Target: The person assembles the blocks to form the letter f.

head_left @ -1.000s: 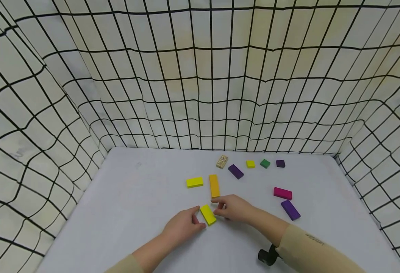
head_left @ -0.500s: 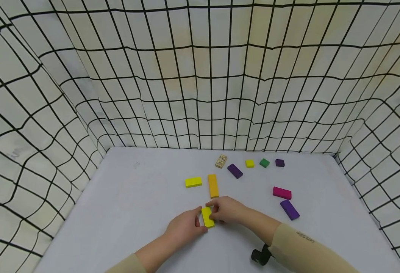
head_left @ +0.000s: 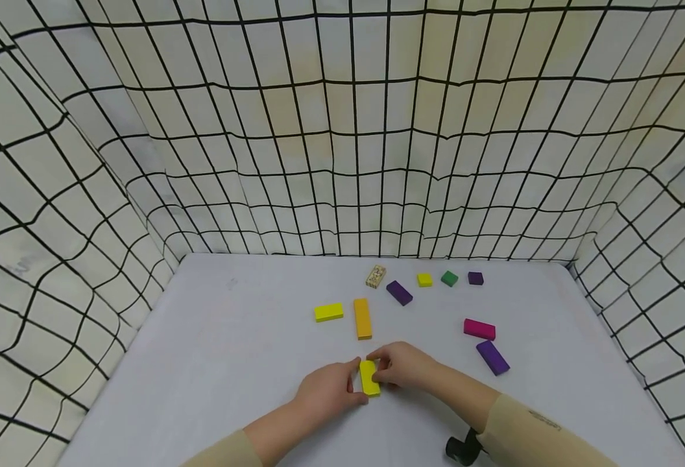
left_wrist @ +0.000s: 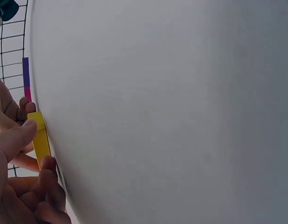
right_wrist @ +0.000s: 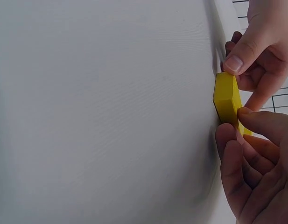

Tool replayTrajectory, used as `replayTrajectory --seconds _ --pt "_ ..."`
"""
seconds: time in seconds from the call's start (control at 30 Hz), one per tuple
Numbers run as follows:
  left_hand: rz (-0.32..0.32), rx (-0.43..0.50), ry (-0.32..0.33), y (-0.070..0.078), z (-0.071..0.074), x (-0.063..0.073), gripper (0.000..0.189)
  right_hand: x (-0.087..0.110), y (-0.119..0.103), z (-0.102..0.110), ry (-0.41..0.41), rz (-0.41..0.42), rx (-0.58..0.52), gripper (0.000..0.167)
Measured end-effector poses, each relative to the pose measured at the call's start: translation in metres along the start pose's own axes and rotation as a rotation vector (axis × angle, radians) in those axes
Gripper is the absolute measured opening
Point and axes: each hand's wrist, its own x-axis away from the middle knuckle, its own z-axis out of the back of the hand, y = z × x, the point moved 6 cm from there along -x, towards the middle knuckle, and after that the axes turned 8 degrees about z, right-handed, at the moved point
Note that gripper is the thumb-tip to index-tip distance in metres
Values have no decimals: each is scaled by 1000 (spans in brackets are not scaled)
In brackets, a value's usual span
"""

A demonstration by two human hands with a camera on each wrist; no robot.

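Observation:
A yellow block (head_left: 368,379) lies at the front middle of the white table, its long side running away from me. My left hand (head_left: 326,389) pinches it by its two ends between thumb and fingers. From the other side my right hand (head_left: 405,366) grips it too. In the right wrist view, the right thumb presses a side of the block (right_wrist: 226,95), with the left thumb on its near end. The left wrist view shows the same block (left_wrist: 41,142) partly covered by fingers. Just beyond the hands lies an orange block (head_left: 362,318), apart from it.
A second yellow block (head_left: 329,312) sits left of the orange one. Farther back are a patterned block (head_left: 375,276), a dark purple block (head_left: 399,293) and small yellow, green and purple pieces. Magenta (head_left: 479,329) and purple (head_left: 493,358) blocks lie right. Black-lined netting (head_left: 354,162) surrounds the table.
My right hand has come onto the yellow block, which it stood apart from at first. The block has turned straighter and shifted slightly right, with my left hand following it.

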Motion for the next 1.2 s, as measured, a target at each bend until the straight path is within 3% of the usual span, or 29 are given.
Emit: replayTrajectory --seconds 0.6,1.2 --pt "-41 -181 -7 37 -14 -18 71 33 27 22 51 -14 -28 40" --pt "-78 -109 -39 42 -12 -9 60 40 31 19 39 -49 -87 42"
